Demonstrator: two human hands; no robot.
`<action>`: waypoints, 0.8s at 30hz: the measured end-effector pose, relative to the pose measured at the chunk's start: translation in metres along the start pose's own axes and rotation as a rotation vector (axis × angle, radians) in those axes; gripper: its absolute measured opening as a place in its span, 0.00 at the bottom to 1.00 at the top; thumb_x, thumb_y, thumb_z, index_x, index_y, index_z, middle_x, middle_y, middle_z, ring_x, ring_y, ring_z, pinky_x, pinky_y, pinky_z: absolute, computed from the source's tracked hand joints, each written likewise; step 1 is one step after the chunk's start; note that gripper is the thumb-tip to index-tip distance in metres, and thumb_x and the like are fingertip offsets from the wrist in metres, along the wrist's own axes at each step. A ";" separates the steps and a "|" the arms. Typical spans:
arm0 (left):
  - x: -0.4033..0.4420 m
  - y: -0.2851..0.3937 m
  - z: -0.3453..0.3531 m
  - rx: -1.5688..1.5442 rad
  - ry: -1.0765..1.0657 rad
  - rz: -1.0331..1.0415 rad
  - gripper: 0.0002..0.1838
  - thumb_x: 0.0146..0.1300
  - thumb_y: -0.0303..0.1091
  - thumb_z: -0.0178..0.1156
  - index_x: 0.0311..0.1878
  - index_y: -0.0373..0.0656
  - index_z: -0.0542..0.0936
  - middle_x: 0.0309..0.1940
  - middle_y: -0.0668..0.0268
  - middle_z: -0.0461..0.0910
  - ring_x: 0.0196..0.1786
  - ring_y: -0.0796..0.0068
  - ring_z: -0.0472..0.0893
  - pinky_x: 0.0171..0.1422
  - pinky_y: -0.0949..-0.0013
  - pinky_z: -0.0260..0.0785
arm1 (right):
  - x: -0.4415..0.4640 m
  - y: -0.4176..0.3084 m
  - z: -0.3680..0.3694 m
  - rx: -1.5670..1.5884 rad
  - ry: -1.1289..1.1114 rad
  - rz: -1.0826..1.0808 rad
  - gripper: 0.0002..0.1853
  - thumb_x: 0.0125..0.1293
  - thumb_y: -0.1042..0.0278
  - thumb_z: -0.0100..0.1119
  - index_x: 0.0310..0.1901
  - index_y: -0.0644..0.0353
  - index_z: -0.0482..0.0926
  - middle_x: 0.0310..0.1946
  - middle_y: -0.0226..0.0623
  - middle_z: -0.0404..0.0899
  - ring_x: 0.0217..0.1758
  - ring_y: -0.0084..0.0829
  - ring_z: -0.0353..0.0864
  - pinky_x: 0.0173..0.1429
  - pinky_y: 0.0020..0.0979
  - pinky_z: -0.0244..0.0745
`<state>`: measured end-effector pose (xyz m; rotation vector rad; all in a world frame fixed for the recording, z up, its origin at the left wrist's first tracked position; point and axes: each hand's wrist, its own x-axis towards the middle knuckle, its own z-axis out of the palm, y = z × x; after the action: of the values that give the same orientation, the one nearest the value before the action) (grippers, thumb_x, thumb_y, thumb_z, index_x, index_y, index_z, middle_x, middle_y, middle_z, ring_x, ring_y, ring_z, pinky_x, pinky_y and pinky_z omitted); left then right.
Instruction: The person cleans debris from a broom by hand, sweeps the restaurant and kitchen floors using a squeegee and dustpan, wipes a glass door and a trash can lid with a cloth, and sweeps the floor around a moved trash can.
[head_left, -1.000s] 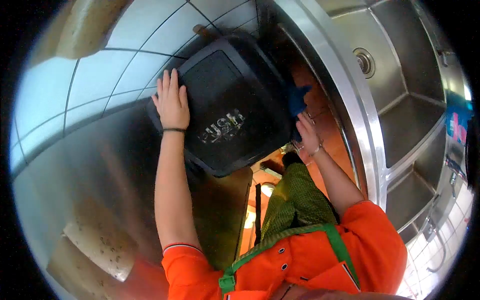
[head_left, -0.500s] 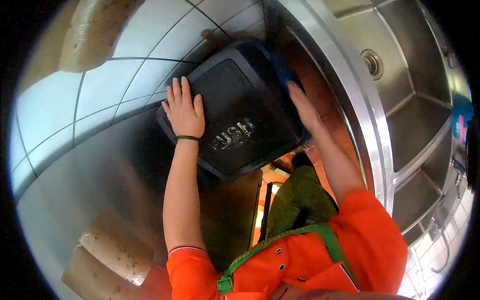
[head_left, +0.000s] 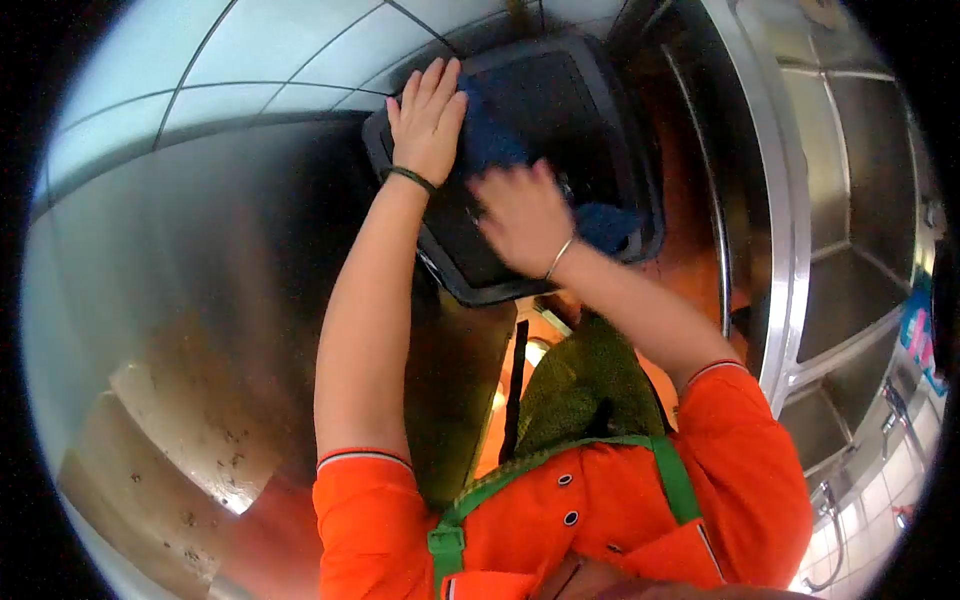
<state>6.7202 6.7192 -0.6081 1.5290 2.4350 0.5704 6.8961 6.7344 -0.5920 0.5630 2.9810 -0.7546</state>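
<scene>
A black bin with a "PUSH" lid (head_left: 540, 85) stands against the tiled wall, beyond my orange sleeves and green apron. My left hand (head_left: 430, 125) lies flat on the lid's left edge, fingers stretched out, holding nothing. Across the middle of the lid, my right hand (head_left: 527, 218) presses a dark blue cloth (head_left: 490, 135) against the surface; its fingers are blurred by motion. Cloth shows on both sides of that hand. Most of the white lettering is hidden beneath the hand and cloth.
Along the right runs a steel sink unit (head_left: 790, 220) with basins and a raised edge. A shiny metal panel (head_left: 260, 230) borders the bin on the left. White tiles (head_left: 320, 50) cover the wall behind. Reddish floor (head_left: 680, 240) shows between bin and sink.
My right hand has moved from the bin's right side onto the middle of the lid, bringing the blue cloth with it. The left hand stays on the lid's left edge. The view has shifted.
</scene>
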 end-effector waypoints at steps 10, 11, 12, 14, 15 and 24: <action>-0.001 0.011 -0.002 -0.045 0.034 -0.005 0.26 0.59 0.46 0.41 0.61 0.50 0.61 0.62 0.65 0.58 0.65 0.59 0.52 0.65 0.46 0.33 | -0.034 0.068 -0.037 -0.320 0.281 0.150 0.20 0.49 0.69 0.49 0.47 0.54 0.72 0.42 0.36 0.72 0.55 0.39 0.63 0.61 0.48 0.51; 0.002 0.008 -0.004 -0.039 0.064 -0.006 0.26 0.59 0.46 0.41 0.61 0.50 0.61 0.62 0.65 0.58 0.65 0.59 0.52 0.65 0.46 0.33 | -0.002 0.069 -0.041 -0.276 0.424 0.134 0.20 0.49 0.72 0.48 0.48 0.57 0.70 0.42 0.40 0.71 0.51 0.41 0.65 0.61 0.47 0.51; 0.001 0.006 -0.003 -0.134 0.048 -0.029 0.27 0.60 0.46 0.40 0.61 0.48 0.60 0.62 0.63 0.57 0.65 0.59 0.52 0.66 0.47 0.32 | 0.028 0.066 -0.043 -0.213 0.559 0.123 0.21 0.49 0.74 0.47 0.49 0.61 0.69 0.43 0.44 0.71 0.47 0.44 0.68 0.61 0.47 0.51; -0.003 -0.001 -0.007 -0.221 0.025 -0.064 0.27 0.60 0.47 0.39 0.62 0.47 0.58 0.62 0.62 0.57 0.65 0.58 0.52 0.66 0.49 0.32 | 0.074 0.046 -0.050 -0.014 0.183 0.146 0.21 0.49 0.73 0.47 0.48 0.63 0.68 0.47 0.47 0.68 0.52 0.45 0.65 0.62 0.43 0.52; -0.003 -0.002 -0.010 -0.383 0.041 -0.109 0.29 0.60 0.48 0.38 0.63 0.45 0.56 0.62 0.60 0.56 0.66 0.57 0.52 0.67 0.51 0.30 | 0.084 0.026 -0.041 0.050 0.029 0.177 0.20 0.50 0.73 0.47 0.47 0.64 0.69 0.47 0.47 0.68 0.52 0.45 0.65 0.60 0.41 0.54; -0.003 0.015 -0.007 -0.089 0.092 -0.034 0.29 0.56 0.46 0.49 0.61 0.48 0.60 0.61 0.59 0.58 0.65 0.57 0.53 0.65 0.47 0.38 | 0.059 0.087 -0.074 -0.180 0.308 0.043 0.25 0.50 0.77 0.46 0.54 0.58 0.65 0.51 0.44 0.65 0.58 0.46 0.60 0.62 0.42 0.53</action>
<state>6.7310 6.7207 -0.5960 1.4535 2.4612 0.7474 6.8768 6.8603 -0.5723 0.7944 3.2540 -0.4229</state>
